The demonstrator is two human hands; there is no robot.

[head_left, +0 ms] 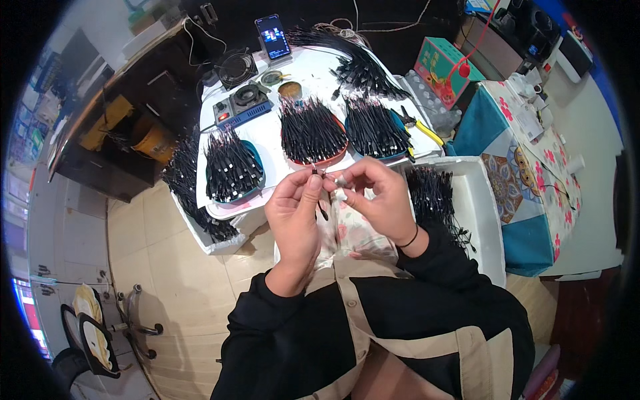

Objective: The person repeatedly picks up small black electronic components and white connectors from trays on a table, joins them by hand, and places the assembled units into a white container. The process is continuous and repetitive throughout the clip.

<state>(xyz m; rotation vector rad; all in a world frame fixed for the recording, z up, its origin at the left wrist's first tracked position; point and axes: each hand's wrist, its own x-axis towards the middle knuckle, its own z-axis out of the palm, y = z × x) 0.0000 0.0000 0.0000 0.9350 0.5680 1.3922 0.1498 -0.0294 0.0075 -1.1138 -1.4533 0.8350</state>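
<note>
My left hand (296, 213) pinches a short black cable (323, 209) near its stripped end, and the cable's tail hangs below the fingers. Close beside it, my right hand (385, 207) has thumb and forefinger brought together at the fine wire ends; white wrapping covers its fingertips. The exact grip on those thin wires is too small to make out. Just beyond my hands, a bundle of black cables (308, 130) fills a red tray (327, 161). More black cables (230, 160) lie in a blue tray (256, 159) to the left, and another bundle (375, 130) stands to the right.
On the white table sit a blue heating unit (244, 107), a tin of amber material (290, 91), a phone (273, 37) and yellow-handled pliers (428, 131). White foam boxes with cables flank me, one at right (485, 213). A patterned cloth (513, 180) covers the right-hand table.
</note>
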